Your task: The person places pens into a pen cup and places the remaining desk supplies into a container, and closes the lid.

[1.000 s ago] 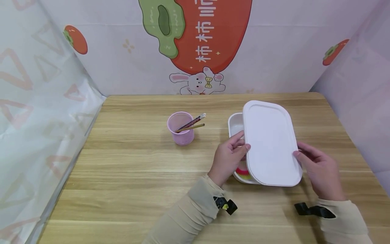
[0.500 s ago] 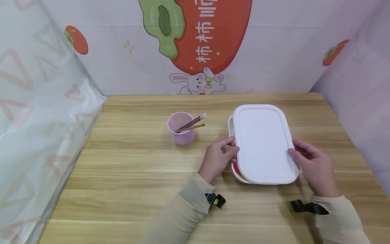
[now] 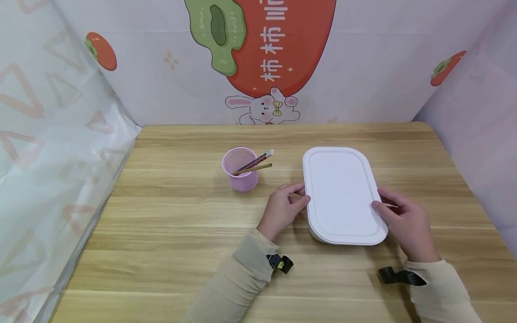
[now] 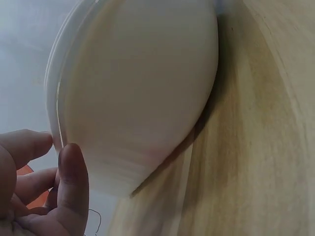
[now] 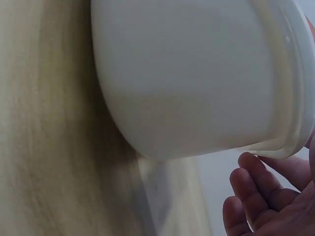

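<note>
A white rounded-rectangle lid (image 3: 341,193) lies over a deep white plastic box (image 4: 142,93), covering its mouth; whatever is inside is hidden. My left hand (image 3: 281,208) holds the lid's left edge, with the thumb on top and fingers at the rim. On the opposite side, my right hand (image 3: 409,226) pinches the right edge, thumb over the lid. In the right wrist view, curled fingers (image 5: 256,196) sit under the rim, beside the box wall (image 5: 182,78). The box stands on the wooden table.
A pink cup (image 3: 244,181) stands left of the box, with several pencils (image 3: 258,159) leaning in it. A printed cloth backdrop (image 3: 161,80) rises behind the table (image 3: 173,260), and cloth also hangs along both sides.
Both hands have brought the lid left and down onto the box. The gap on the left, where colored contents showed, is now covered. The cup has not moved.
</note>
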Tool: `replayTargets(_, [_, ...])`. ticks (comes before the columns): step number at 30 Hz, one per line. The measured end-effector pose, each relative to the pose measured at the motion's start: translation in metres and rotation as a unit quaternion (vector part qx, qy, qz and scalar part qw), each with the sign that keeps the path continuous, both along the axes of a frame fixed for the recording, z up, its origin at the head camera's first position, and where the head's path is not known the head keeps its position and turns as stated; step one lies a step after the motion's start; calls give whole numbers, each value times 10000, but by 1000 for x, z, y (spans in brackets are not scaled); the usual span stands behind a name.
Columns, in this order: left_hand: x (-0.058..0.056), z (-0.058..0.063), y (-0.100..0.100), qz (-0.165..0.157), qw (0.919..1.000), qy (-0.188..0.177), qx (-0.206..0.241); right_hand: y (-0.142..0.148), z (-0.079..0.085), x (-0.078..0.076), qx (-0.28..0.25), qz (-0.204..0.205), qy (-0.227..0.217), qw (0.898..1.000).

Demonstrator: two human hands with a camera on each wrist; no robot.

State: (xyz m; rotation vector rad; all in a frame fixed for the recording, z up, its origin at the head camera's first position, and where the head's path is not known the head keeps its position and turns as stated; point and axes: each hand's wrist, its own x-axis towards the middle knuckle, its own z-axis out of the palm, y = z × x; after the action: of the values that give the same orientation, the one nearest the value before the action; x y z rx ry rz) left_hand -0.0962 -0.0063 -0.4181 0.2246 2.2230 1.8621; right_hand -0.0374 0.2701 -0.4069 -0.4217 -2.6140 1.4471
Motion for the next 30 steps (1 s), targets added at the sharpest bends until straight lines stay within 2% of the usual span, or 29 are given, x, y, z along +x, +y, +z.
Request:
replayTargets(7, [-1,-5,-1,-21,9996,-278,59,-2,-6,0,-72,-119,1,9999])
replayTargets(12, [-2,-7,-2,-166,9985,-477,229,-4,-8,-1,-7,-182,-33,9998])
replayTargets(17, [-2,-8,-4,-257,9973,-651,220,-6,-12,-2,-263,-281,-13,9993])
replayTargets(24, [-2,-10,-4,-359,9979,-523,158,-8,-14,-1,-397,-560,-129,9976])
replayTargets(30, [-1,-12,-3,-265,9990,-292,-229,-9,-17,-3,-557,-595,-61,9967])
